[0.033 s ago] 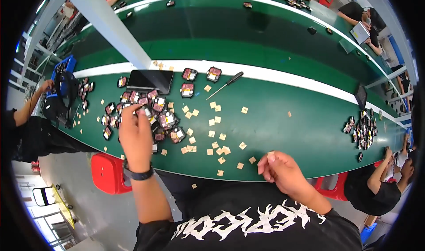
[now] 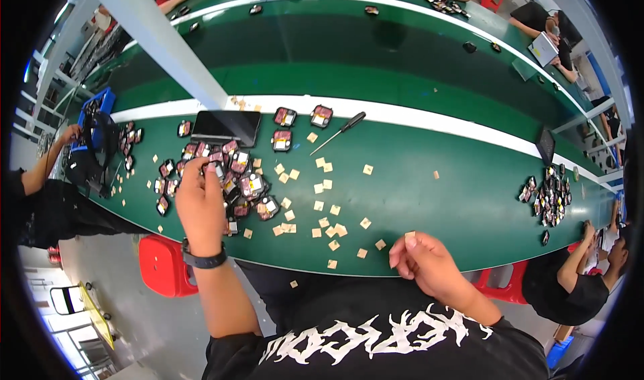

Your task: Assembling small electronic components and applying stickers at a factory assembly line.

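My left hand (image 2: 201, 209), a dark watch on its wrist, reaches over the left edge of a pile of small black-cased modules (image 2: 251, 185) with reddish faces and white and yellow labels. Its thumb and fingers are drawn together at the pile; what lies between them is hidden. Close to the table's front edge, my right hand (image 2: 429, 259) pinches a small tan square piece (image 2: 410, 235) between thumb and curled fingers. Many similar tan squares (image 2: 334, 209) lie scattered on the green table (image 2: 436, 212) between my hands.
Behind the pile lies a black flat tray (image 2: 228, 126). Three modules (image 2: 283, 140) and a screwdriver (image 2: 339, 133) lie to its right. A grey post (image 2: 164, 41) rises near the tray. Another module heap (image 2: 553, 195) sits far right. Red stools (image 2: 164, 266) and co-workers flank the table.
My left hand has shifted slightly left and down at the pile. The whole view has moved a little. My right hand keeps its pinch on the tan square.
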Tool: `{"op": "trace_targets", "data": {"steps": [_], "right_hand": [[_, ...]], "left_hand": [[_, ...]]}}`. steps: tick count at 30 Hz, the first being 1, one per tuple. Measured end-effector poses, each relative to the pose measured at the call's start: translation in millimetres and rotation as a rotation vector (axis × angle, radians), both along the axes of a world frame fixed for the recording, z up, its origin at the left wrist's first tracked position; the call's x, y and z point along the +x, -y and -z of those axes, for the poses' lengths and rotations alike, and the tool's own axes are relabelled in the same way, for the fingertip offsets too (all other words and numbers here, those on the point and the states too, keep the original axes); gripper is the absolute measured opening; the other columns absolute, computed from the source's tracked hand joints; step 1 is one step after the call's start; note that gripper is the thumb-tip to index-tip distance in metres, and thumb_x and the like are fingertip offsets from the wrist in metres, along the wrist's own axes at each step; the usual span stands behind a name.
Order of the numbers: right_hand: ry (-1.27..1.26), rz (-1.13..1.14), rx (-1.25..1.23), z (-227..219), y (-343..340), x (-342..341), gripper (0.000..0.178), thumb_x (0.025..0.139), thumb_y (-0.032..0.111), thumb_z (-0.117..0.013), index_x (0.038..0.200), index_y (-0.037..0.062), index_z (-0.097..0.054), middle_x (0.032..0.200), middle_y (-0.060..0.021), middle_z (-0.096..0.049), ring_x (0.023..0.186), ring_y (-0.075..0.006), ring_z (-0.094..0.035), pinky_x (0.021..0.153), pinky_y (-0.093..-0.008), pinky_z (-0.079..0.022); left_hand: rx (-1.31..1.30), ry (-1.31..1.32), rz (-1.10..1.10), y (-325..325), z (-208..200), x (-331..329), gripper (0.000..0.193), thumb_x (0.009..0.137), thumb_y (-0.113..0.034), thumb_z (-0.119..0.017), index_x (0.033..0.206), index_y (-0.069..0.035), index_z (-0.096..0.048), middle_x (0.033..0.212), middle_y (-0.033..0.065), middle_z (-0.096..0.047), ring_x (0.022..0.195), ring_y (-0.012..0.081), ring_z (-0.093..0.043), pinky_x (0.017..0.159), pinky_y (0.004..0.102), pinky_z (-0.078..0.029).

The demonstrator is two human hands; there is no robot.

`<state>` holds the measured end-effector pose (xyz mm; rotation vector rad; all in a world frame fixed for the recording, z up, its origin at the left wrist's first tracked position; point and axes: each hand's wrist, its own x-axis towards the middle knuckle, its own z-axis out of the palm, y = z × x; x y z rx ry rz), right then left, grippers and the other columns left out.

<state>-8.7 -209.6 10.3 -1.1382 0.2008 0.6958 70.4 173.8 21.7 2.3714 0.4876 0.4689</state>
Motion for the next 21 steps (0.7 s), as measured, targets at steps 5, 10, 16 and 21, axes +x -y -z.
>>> {"op": "trace_targets", "data": {"steps": [5,10,16,21], "right_hand": [[0.076,0.022,0.173,-0.3,-0.8,-1.3,0.038,0.111,0.021,-0.044,0.143,0.0025,-0.055,0.099,-0.0102,-0.065,0.065,-0.0096,-0.043,0.058,-0.0240,-0.037],[0.127,0.233,0.368,2.0,2.8,7.5,0.038,0.110,0.016,-0.046,0.148,0.0091,-0.046,0.100,-0.0124,-0.066,0.076,-0.0132,-0.053,0.063,-0.0267,-0.044],[0.264,0.194,0.208,5.0,0.3,25.9,0.042,0.109,0.023,-0.051,0.148,0.0102,-0.044,0.127,-0.0133,-0.057,0.111,-0.0201,-0.056,0.097,-0.0331,-0.048],[1.136,0.469,-1.177,21.2,141.1,47.0,0.057,0.088,0.027,-0.078,0.138,0.0075,-0.057,0.137,-0.0190,-0.054,0.131,-0.0384,-0.049,0.110,-0.0482,-0.041]], "left_hand": [[0.672,0.197,-0.155,9.3,-9.4,12.1,0.039,0.094,-0.024,-0.070,0.124,-0.001,-0.065,0.106,0.0192,-0.062,0.092,0.0375,-0.062,0.078,0.0439,-0.050],[-0.197,0.179,0.650,137.4,-7.7,-26.7,0.033,0.096,-0.016,-0.066,0.124,0.000,-0.062,0.111,0.0093,-0.063,0.100,0.0221,-0.062,0.080,0.0352,-0.050],[-1.139,-0.560,0.658,200.2,27.8,-67.5,0.033,0.108,-0.026,-0.054,0.131,-0.003,-0.057,0.077,-0.0021,-0.053,0.064,0.0055,-0.043,0.058,0.0216,-0.037],[-0.248,-0.195,0.749,179.1,13.9,-55.1,0.030,0.108,-0.020,-0.048,0.113,0.003,-0.067,0.088,0.0100,-0.066,0.077,0.0218,-0.060,0.071,0.0333,-0.049]]}}
